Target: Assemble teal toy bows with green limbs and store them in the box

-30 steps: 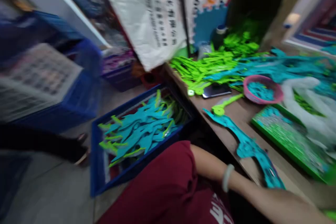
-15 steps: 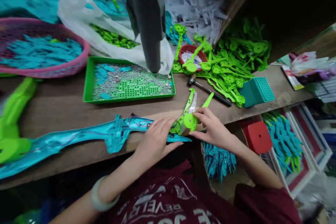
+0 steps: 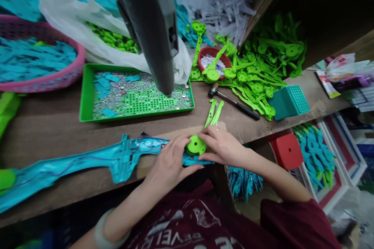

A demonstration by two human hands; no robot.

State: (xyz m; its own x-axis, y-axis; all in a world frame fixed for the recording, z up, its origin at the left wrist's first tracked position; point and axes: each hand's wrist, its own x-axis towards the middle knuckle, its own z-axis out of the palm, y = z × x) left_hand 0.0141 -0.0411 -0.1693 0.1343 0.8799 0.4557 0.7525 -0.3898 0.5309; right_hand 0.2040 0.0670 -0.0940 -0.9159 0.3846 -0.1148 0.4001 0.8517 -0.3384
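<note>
The right hand (image 3: 224, 146) pinches the green disc (image 3: 195, 146); the left hand (image 3: 170, 160) lies over the blue shell (image 3: 97, 160), grip unclear; uneven pressure could tilt the disc.

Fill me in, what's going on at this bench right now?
A person's left hand and right hand meet around a round lime-green plastic disc, fingertips at its edges. It sits by the right end of a long turquoise plastic piece on the brown worktable. Beyond are a rectangular green plastic tray and a black-handled hammer, neither touched by the hands.
</note>
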